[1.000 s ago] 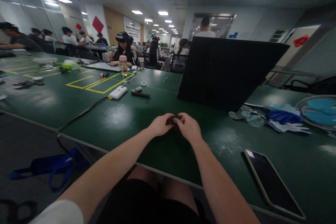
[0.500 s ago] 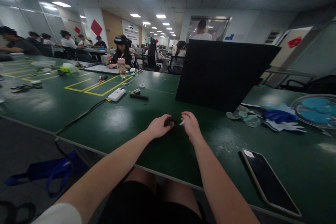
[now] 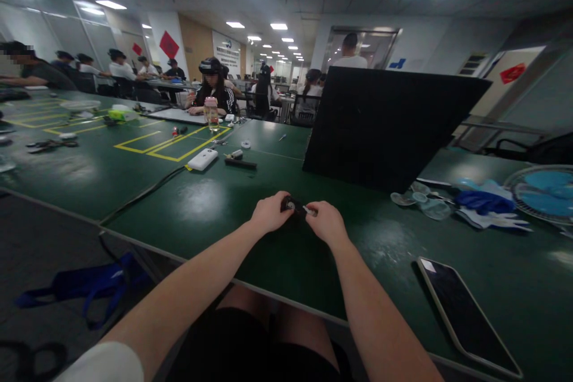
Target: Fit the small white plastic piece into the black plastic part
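My left hand (image 3: 269, 213) is closed around the end of a small dark object with a pale round part (image 3: 290, 206). The object's exact kind is too small to make out. Close by on the right, my right hand (image 3: 328, 222) pinches a small white stick-like piece (image 3: 307, 210) between thumb and fingers. Its tip points toward the dark object, and I cannot tell whether the two touch. Both hands are low over the green table (image 3: 268, 256), near its front edge.
A large black panel (image 3: 385, 125) stands beyond my right hand. To the right are a phone (image 3: 468, 313), gloves (image 3: 486, 203) and a blue fan (image 3: 544, 191). Farther left lie a white device (image 3: 203, 159), a black bar (image 3: 240, 163) and a bottle (image 3: 212, 114). A person (image 3: 212, 92) sits opposite.
My right hand has turned and come in toward the left, bringing the white piece closer to the dark object. The left hand keeps its hold, and more of the dark object shows.
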`<state>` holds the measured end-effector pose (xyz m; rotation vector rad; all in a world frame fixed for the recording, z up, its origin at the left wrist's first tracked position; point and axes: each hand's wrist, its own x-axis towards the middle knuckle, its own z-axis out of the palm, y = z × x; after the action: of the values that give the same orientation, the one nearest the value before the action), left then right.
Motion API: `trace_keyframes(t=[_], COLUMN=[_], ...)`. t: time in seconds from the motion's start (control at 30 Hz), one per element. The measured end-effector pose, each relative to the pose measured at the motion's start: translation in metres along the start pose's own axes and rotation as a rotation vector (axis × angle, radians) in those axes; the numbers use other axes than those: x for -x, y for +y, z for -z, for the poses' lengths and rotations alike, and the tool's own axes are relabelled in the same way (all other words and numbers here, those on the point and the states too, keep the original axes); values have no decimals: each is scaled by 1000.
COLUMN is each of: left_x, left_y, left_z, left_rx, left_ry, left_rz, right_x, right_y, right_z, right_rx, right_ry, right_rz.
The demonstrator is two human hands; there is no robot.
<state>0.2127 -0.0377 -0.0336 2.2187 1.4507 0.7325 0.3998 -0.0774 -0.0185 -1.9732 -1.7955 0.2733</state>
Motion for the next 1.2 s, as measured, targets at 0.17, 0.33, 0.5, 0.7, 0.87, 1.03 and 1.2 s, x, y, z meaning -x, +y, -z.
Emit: trace_keyframes(t=[0.17, 0.33, 0.5, 0.7, 0.87, 1.03, 1.2], left_x=[1, 0, -1, -2, -2, -4, -3], left_y=[2, 3, -1, -2, -3, -6, -5], left_z=[2, 3, 1, 1, 1, 0, 0], left_rx=[14, 21, 38, 57, 75, 74, 99], left_ry=[-13, -14, -9, -16, -30, -35, -40], left_rz=[19, 17, -18, 4, -19, -49, -42], right_x=[-2, 1, 3, 2, 2, 6, 9], right_y=[1, -5, -9, -5, -5, -11, -17], right_z=[2, 4, 2, 3, 0, -4, 2], right_rx=[-177, -420, -374, -200, -151, -136, -105], right_ry=[15, 145, 92, 38, -3, -90, -102], right_rz=[-82, 6, 62, 37, -40, -79, -101])
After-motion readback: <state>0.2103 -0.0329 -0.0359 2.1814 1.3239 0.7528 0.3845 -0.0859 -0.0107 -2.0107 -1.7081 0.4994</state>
